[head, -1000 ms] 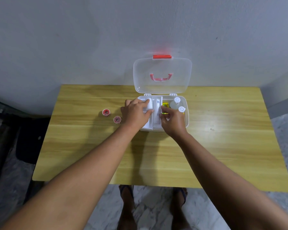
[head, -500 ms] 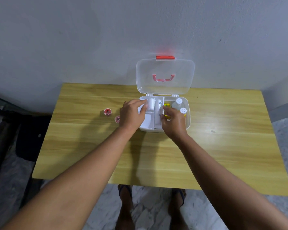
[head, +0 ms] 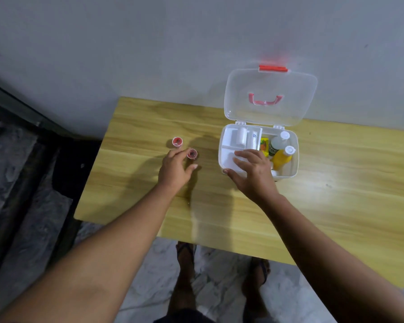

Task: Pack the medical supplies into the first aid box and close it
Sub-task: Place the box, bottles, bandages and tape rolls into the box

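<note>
The white first aid box (head: 292, 173) stands open on the table, its clear lid (head: 269, 96) with a red handle upright against the wall. Inside lie a white divider tray (head: 229, 138) with bandage rolls (head: 241, 135), a yellow packet (head: 264, 144), a clear bottle (head: 278, 142) and a yellow bottle (head: 282, 157). Two small red tape rolls (head: 177, 141) (head: 192, 154) sit left of the box. My left hand (head: 175, 170) is open, its fingers spread around the nearer red roll. My right hand (head: 252, 171) rests flat on the tray's front corner.
The wooden table (head: 336, 206) is pushed against a grey wall. Its left edge drops off to dark floor and a dark frame (head: 21, 108). My feet (head: 219, 264) stand on marble floor below the front edge.
My left hand has left the box and moved left to the nearer red roll. My right hand has shifted to the tray's front left. The camera has turned left.
</note>
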